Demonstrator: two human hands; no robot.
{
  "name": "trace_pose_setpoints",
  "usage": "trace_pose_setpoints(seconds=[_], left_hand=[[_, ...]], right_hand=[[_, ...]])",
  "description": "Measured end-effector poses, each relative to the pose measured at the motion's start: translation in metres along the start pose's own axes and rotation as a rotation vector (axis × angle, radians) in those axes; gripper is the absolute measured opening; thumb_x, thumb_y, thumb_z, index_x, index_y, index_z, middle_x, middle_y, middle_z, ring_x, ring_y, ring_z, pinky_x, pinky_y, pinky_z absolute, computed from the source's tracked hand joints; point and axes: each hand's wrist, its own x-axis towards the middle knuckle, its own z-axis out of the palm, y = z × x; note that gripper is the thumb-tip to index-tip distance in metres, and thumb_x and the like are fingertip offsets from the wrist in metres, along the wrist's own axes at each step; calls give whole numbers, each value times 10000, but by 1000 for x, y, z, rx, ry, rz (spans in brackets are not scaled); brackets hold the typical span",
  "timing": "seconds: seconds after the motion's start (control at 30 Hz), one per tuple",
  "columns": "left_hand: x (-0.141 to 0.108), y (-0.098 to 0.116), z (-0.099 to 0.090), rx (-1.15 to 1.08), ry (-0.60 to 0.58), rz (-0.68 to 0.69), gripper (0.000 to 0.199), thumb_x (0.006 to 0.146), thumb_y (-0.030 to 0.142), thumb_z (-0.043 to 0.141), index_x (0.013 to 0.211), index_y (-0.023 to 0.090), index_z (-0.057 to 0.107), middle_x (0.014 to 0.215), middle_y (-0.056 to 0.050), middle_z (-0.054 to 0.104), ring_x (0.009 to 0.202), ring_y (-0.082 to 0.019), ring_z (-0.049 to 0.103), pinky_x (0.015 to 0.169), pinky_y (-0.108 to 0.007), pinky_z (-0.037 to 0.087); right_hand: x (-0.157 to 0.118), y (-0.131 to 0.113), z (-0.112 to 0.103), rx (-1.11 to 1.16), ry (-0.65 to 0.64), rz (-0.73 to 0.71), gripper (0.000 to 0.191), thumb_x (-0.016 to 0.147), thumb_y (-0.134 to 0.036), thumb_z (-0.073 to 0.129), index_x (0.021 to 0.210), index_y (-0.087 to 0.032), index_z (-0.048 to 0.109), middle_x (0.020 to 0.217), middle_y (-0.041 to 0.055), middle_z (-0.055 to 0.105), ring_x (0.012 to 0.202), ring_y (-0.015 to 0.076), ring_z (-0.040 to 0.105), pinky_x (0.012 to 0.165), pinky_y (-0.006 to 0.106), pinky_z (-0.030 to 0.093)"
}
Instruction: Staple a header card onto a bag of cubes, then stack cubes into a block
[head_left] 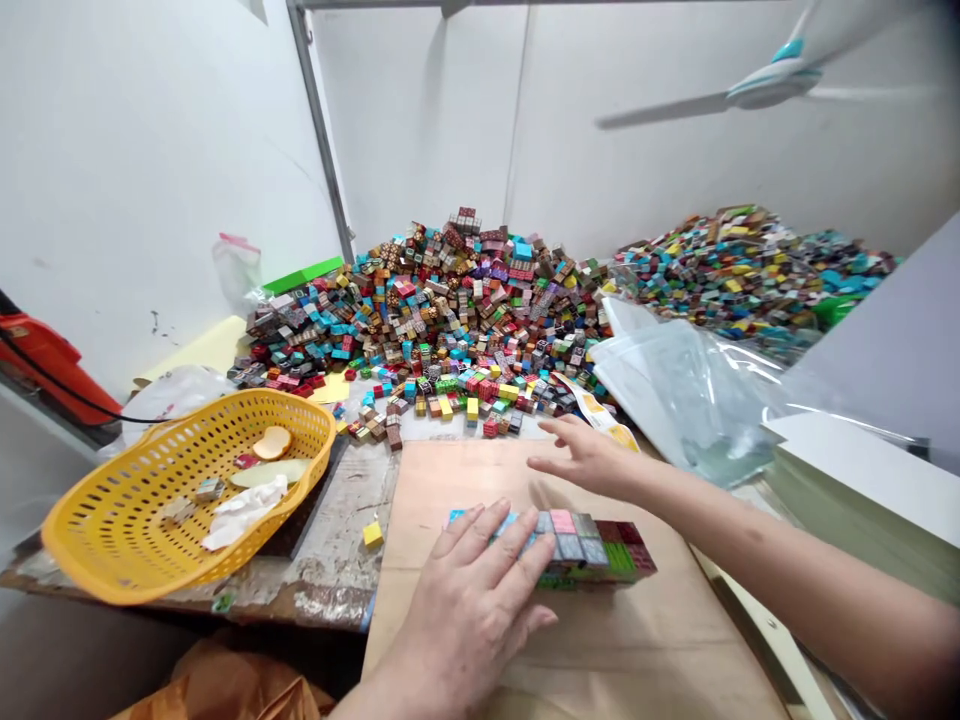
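Observation:
On the wooden board (630, 650) lies a neat row of small coloured cubes (592, 548) pressed side by side, with grey, pink, green and dark red faces. My left hand (476, 585) rests on its left part, fingers spread flat, hiding some cubes. Beyond the row, my right hand (589, 455) reaches over the board's far part, fingers apart and holding nothing visible. It is near the front of a large heap of small patterned cubes (465, 310). One loose yellow cube (373, 535) sits left of the board.
A yellow perforated basket (112, 525) with peel, paper and a few cubes stands left. Clear plastic bags (690, 390) and a stack of white sheets (862, 510) are at right. A second heap of cubes (727, 270) lies behind them. A fan (776, 85) hangs upper right.

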Motion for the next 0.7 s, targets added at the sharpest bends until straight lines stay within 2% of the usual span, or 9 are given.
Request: trace_pose_setpoints(seconds=[0.13,0.27,0.37,0.5,0.6,0.7], left_hand=[[0,-2,1,38,75,27,416,885,439,409,1234,234,506,1296,31,513,1156,-211,486,933,-353,407],[-1,-6,6,55,146,52,413,868,456,429,1197,234,544,1262,22,548,1121,-206,517,934,-331,402],[-1,-7,11,60,184,54,426,854,470,448,1189,229,553,1251,8,558,1111,-206,527,960,-326,378],[0,-9,12,73,216,54,396,862,458,439,1164,241,577,1226,24,577,1097,-197,535,969,-320,362],[1,-9,11,77,223,54,380,869,453,429,1145,249,593,1194,42,599,1074,-191,547,945,-312,379],[0,-9,12,78,215,46,378,868,446,435,1155,252,585,1210,45,588,1085,-193,538,937,-315,381]], right_hand=[[61,-8,20,-83,-43,151,775,657,-511,653,1272,-94,432,1264,213,405,1128,338,459,898,374,397],[96,-17,41,-128,-18,255,890,608,-610,639,1305,-127,369,1297,223,341,1168,380,403,884,421,383],[110,-17,55,-153,1,239,766,645,-590,617,1262,-189,406,1276,188,357,1112,347,454,839,402,397],[122,-9,68,-168,19,161,527,728,-464,589,1166,-198,467,1113,140,491,980,271,528,772,355,410],[127,-3,66,-147,14,84,446,744,-390,593,1113,-168,480,1031,106,546,870,208,550,719,318,419],[123,1,54,-115,37,-9,351,742,-319,590,1047,-172,496,1001,89,570,852,186,542,705,269,410]])
